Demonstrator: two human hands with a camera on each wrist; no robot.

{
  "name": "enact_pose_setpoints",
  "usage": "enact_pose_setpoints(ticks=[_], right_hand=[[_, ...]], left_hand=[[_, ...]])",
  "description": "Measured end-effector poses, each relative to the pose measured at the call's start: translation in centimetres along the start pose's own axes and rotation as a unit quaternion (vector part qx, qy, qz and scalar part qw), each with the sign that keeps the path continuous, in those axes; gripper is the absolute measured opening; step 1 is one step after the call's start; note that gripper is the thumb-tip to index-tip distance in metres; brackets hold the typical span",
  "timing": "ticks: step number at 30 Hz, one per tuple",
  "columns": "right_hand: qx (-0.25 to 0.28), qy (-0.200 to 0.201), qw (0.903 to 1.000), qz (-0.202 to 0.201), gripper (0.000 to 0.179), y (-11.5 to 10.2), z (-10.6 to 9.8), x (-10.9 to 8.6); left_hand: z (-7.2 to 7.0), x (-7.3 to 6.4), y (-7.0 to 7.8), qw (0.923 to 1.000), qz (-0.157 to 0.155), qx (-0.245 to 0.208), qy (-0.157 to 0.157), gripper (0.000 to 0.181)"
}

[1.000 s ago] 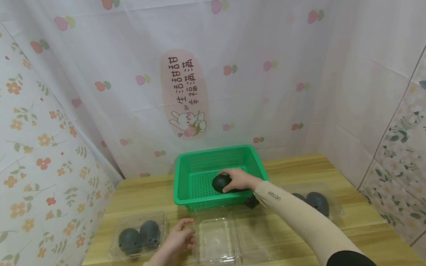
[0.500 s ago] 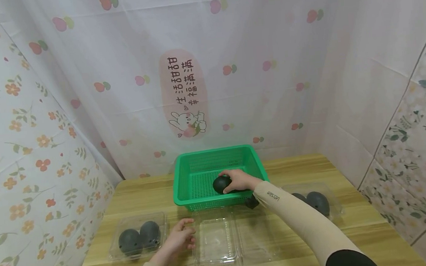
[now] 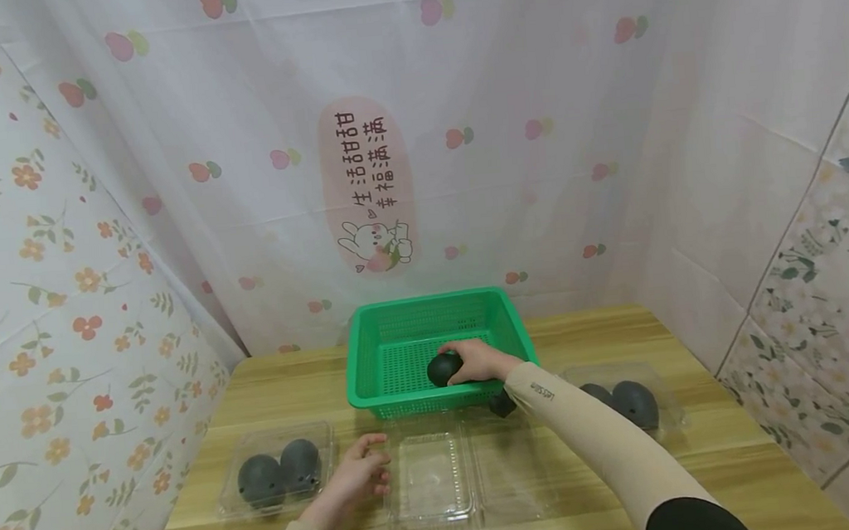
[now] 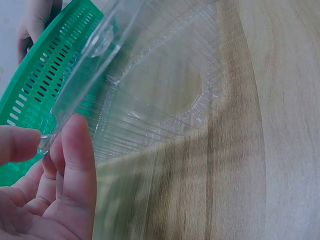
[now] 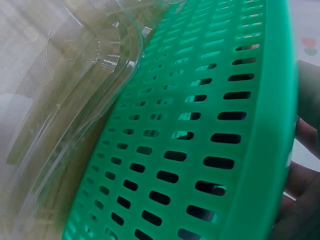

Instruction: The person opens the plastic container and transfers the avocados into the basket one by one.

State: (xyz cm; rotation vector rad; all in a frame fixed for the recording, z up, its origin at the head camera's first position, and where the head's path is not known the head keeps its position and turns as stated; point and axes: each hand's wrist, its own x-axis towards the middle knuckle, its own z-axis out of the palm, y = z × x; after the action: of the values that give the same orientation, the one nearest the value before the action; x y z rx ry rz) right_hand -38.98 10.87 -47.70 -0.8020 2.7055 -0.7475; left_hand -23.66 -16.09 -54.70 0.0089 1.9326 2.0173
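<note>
In the head view my right hand (image 3: 477, 359) grips a dark ball (image 3: 443, 370) just inside the front rim of the green basket (image 3: 361, 361). Fingers curl around the ball from the right. The right wrist view mostly shows the basket's slotted wall (image 5: 165, 150), with part of the hand dark behind the rim. My left hand (image 4: 60, 185) pinches the edge of a clear plastic box (image 4: 155, 85) between thumb and fingertips. That box stands with its lid raised, in front of the basket; I see no ball inside it.
Left of my left hand is a clear box (image 3: 277, 437) with two dark balls (image 3: 262, 480). Another clear box (image 3: 661, 379) with dark balls (image 3: 635, 404) lies at the right, partly behind my right sleeve (image 3: 594, 426). A patterned curtain (image 3: 542, 231) hangs behind the wooden table (image 3: 277, 393).
Hardly anything has moved. The right hand and its ball have shifted very slightly right and down in the basket; my left hand stays at the box edge.
</note>
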Motion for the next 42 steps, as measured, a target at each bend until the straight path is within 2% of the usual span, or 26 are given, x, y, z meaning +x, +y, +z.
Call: enact_pose_setpoints(ticks=[9, 16, 23, 33, 42], right_hand=[[-0.013, -0.007, 0.9999, -0.001, 0.061, 0.1, 0.3, 0.0], [-0.022, -0.003, 0.9997, -0.004, 0.059, 0.3, 0.1, 0.4], [-0.026, -0.001, 0.9997, -0.001, 0.06, 0.4, 0.2, 0.7], [-0.006, -0.009, 0.9997, 0.02, 0.06, 1.3, 1.1, 0.7], [-0.013, 0.001, 0.9996, 0.025, 0.059, 1.3, 1.0, 1.0]], left_hand=[[-0.2, 0.2, -0.3, 1.0, 0.002, -0.006, -0.005, 0.048], [-0.5, 0.1, 0.0, 0.9983, 0.042, -0.019, -0.036, 0.047], [-0.3, 0.5, 0.2, 0.9999, 0.011, -0.001, -0.004, 0.05], [-0.3, 0.3, -0.4, 1.0, -0.003, 0.001, -0.007, 0.051], [-0.4, 0.3, 0.1, 1.0, -0.002, 0.004, -0.002, 0.049]])
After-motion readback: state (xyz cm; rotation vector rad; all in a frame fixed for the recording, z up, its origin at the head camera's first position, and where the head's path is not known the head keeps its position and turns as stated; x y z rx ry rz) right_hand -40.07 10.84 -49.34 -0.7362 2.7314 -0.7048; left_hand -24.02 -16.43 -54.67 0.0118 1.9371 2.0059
